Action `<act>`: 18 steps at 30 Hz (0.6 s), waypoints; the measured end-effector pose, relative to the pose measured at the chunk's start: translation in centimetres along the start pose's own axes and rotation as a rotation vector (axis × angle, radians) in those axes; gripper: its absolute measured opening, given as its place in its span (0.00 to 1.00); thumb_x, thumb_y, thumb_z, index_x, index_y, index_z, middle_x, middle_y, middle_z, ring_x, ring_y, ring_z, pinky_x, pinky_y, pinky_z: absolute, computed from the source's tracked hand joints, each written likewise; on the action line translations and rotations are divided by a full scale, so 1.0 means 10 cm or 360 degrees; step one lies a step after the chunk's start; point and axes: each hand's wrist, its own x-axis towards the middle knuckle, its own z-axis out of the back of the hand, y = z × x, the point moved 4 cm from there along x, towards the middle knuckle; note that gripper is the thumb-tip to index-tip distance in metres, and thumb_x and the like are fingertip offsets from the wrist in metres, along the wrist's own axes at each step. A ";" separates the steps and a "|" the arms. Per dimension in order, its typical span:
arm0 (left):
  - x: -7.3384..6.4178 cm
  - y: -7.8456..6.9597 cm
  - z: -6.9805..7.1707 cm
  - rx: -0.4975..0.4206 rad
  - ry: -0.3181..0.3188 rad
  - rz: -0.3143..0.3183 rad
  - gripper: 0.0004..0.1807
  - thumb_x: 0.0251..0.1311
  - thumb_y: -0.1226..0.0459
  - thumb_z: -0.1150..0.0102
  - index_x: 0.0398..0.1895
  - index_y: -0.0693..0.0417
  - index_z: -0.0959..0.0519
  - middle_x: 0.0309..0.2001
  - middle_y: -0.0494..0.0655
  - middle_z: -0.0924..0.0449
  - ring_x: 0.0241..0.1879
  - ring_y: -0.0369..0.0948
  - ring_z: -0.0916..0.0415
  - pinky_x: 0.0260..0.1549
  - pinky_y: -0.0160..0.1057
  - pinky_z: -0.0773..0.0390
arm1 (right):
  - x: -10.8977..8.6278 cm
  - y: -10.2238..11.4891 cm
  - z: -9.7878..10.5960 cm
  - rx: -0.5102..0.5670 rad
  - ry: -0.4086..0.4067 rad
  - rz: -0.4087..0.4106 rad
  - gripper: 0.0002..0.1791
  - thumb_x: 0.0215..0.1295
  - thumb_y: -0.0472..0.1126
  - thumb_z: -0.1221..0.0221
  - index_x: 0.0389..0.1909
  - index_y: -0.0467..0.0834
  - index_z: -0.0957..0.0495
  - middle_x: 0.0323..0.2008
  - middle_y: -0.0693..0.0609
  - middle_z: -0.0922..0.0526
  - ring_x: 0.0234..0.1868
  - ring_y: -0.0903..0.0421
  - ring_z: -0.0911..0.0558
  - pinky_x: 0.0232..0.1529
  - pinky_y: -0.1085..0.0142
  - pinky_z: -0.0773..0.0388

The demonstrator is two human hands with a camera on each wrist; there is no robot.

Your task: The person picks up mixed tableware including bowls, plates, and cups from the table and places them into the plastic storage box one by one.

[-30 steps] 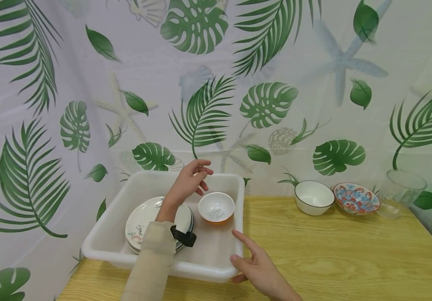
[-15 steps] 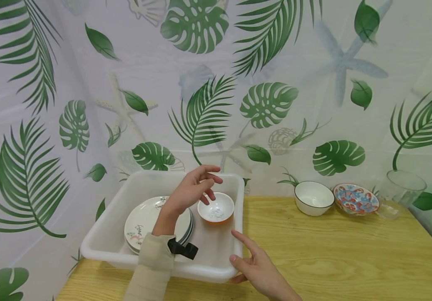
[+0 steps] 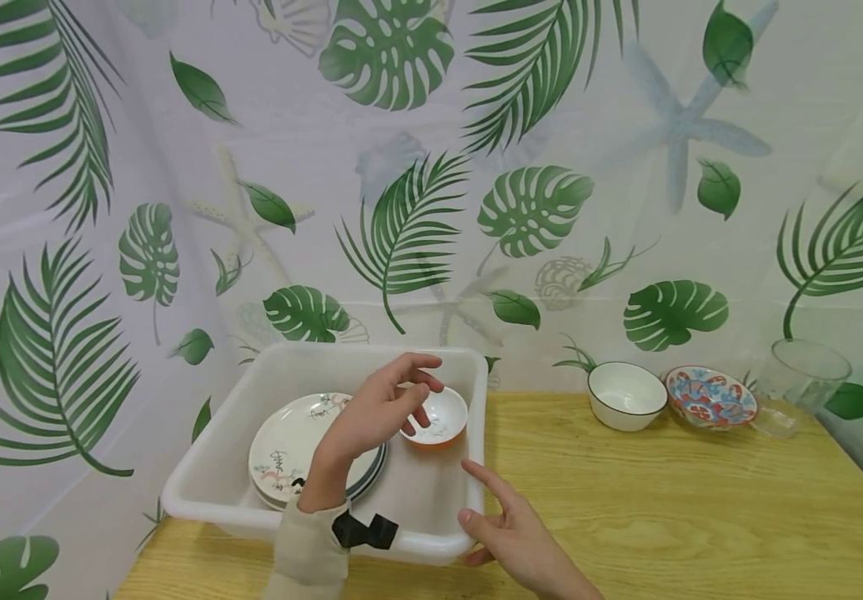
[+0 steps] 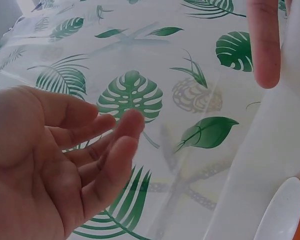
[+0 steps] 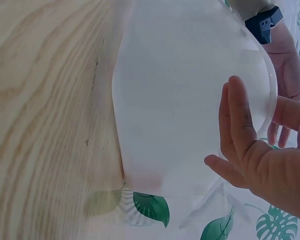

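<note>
Loosely bent, fingers of the left hand [image 3: 378, 410] hold nothing near the orange-sided bowl [image 3: 449, 418] inside the white tub [image 3: 213, 510]; the right hand [image 3: 523, 540], fingers parted, grasps nothing at the tub's right rim, perhaps to steady it; plates [image 3: 299, 437] stack inside its left.

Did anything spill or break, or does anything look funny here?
Nothing stands out. The plates are stacked in the white tub, the orange bowl sits beside them, and I see no spills or cracks. The left hand hides part of that bowl, so I can't check all of it.
</note>
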 end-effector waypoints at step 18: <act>-0.33 -0.06 -0.23 0.0331 -0.0093 -0.0124 0.20 0.72 0.68 0.53 0.65 0.54 0.29 0.49 0.50 0.19 0.42 0.41 0.19 0.42 0.40 0.21 | 0.01 -0.01 0.00 0.0073 -0.0076 0.0061 0.48 0.71 0.39 0.41 0.79 0.44 0.64 0.73 0.27 0.52 0.47 0.44 0.15 0.33 0.56 0.17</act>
